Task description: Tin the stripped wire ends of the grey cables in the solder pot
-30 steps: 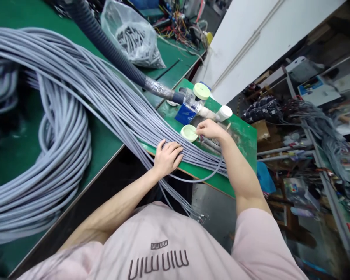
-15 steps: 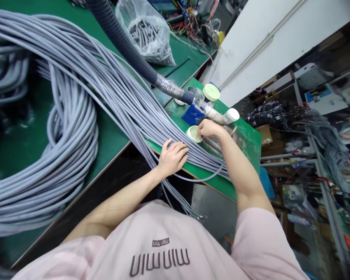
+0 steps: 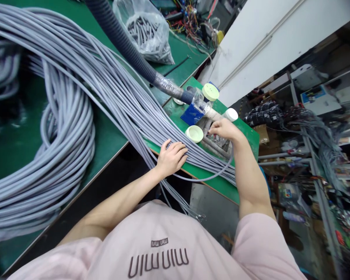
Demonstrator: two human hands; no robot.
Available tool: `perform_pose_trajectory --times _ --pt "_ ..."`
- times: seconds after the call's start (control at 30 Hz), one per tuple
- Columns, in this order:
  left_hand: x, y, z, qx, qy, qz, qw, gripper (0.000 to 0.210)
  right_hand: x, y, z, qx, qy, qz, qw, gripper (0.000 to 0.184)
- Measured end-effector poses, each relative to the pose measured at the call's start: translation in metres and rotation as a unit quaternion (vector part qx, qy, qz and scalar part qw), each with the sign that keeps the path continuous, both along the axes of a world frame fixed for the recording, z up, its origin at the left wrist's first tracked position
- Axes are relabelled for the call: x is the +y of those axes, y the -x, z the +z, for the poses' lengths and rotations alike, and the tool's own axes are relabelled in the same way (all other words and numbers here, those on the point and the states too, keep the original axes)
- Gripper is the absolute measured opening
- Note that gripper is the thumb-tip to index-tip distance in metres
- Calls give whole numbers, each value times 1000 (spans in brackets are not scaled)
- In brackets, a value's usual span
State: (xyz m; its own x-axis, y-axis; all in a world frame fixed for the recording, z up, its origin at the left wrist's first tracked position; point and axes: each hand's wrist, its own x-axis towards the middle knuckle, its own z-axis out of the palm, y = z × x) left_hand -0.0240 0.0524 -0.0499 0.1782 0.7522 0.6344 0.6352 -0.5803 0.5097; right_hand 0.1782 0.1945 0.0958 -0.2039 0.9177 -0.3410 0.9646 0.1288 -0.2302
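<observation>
My left hand (image 3: 172, 156) lies on a thick bundle of grey cables (image 3: 151, 116), its fingers stretched over the strands and slightly apart. My right hand (image 3: 221, 129) is closed in a pinch above a small grey rectangular tray (image 3: 209, 146). One grey cable (image 3: 204, 180) loops out of the bundle and runs up behind my right wrist to that hand; its end at the fingertips is mostly hidden, with a bit of red showing. Just left of the right fingers stands a shallow pale green cup (image 3: 195, 133).
A dark ribbed hose (image 3: 128, 50) reaches down to a blue piece (image 3: 192, 113) by the tray. Another pale green round container (image 3: 210, 91) and a white cap (image 3: 231, 114) stand nearby. A large cable coil (image 3: 70, 155) and a bag of cable pieces (image 3: 147, 37) lie on the green table.
My right hand has moved right, from the pale green cup to above the tray, and the looped cable has shifted with it. My left hand stays on the bundle.
</observation>
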Motion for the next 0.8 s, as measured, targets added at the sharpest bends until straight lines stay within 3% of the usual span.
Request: perform_pose_trajectory --times 0.13,0.27,0.5,0.8 --pt "0 0 0 0 1 0 1000 24 -11 -47 -9 8 -79 -89 993 18" --pt "1 0 0 2 -8 4 1000 23 -13 -71 -25 -55 -102 -153 981 19" --pt "1 -1 0 3 5 2 1000 23 -4 -78 -41 -99 -82 -182 975 17" --pt "1 -1 -1 3 6 3 1000 25 3 -78 -46 -118 -56 -181 975 14"
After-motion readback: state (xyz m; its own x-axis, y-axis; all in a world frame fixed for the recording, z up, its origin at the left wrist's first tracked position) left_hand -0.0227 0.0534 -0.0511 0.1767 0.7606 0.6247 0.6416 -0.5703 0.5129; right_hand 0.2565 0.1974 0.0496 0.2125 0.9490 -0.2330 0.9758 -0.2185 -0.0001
